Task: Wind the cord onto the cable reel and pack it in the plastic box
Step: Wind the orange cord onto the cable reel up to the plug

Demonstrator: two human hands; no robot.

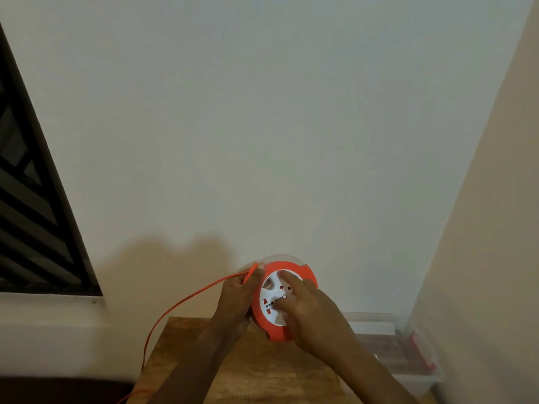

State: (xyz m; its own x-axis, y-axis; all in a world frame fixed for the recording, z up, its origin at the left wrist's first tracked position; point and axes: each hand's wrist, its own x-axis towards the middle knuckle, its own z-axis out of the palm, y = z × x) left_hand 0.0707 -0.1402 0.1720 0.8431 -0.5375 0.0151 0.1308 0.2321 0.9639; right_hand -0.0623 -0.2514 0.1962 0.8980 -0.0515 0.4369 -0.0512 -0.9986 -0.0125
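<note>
Cord [186, 298], orange and thin, was seen running from the upper left edge of the cable reel [284, 301] past the left hand [237, 298] and down to the lower left, where it was cut off at the bottom edge of the view. The reel, orange-rimmed with a white socket face, was held up on edge between the two hands above the far end of a wooden table [256, 371]. Its left rim was gripped by the left hand, with the thumb curled over the top where the cord entered. The right hand [309, 313] was laid on the white face, its fingers bent and pressing there; whether a knob was held under them could not be told. A clear plastic box [408, 354] was found just right of the right forearm, on the table's right side; a red clip was visible on its right wall, and whether anything lay inside could not be made out through the dim, blurred plastic. Both forearms were cut off at the lower edge.
</note>
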